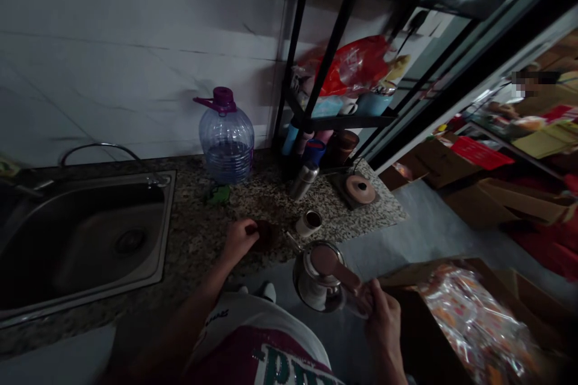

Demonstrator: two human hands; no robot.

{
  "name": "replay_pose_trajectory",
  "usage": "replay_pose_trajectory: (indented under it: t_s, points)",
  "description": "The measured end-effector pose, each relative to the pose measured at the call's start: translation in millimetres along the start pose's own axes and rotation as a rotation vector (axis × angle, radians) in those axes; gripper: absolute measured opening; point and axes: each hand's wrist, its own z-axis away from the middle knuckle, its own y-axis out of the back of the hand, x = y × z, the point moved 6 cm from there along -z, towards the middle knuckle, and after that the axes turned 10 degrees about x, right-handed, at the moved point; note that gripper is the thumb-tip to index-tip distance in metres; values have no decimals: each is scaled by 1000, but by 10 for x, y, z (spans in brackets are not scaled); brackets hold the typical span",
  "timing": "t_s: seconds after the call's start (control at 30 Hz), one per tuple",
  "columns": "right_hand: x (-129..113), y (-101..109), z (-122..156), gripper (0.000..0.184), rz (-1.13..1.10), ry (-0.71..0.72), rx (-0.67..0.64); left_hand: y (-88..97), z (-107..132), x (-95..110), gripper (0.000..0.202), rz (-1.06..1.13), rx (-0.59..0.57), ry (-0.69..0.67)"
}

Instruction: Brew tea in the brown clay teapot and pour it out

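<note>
**Kettle (pixel 318 277) gripped in the right hand (pixel 383 319) beside a granite counter (pixel 203 216)**

A tiled wall (pixel 135 60) rises behind the counter, and a glass door frame (pixel 433 78) runs down the right side of the view. Past it, cardboard boxes (pixel 433 162) lie on a grey floor (pixel 419 222). Another open box (pixel 469 325), filled with cellophane packets (pixel 474 325), sits below the right hand. A steel sink (pixel 81 240) is set into the left of the counter. A black rack (pixel 325 72) stands at the back, holding a red bag (pixel 352 66) and blue cups (pixel 372 103). Near its foot are a water jug (pixel 226 138) with a purple cap, a steel flask (pixel 303 181) and a round brown pad (pixel 360 189).

The kettle hangs just off the counter's front edge, above the floor, and its spout points toward a small cup (pixel 308 222). The right hand's fingers are closed around the kettle's brown handle. The left hand (pixel 239 239) rests on the counter, fingers curled together against a dark round patch (pixel 264 236). The light is too dim to show what that patch is or whether the hand grips it.
</note>
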Motion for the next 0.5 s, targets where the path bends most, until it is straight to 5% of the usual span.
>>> replay_pose_trajectory:
  t_s: [0.13, 0.5]
  points:
    - [-34, -170, 24, 65, 67, -119, -87, 7, -5, -207, 19, 244, 44, 98]
    - [-295, -477, 57, 62, 237, -19, -260, 127, 53, -393, 26, 620, 79, 272]
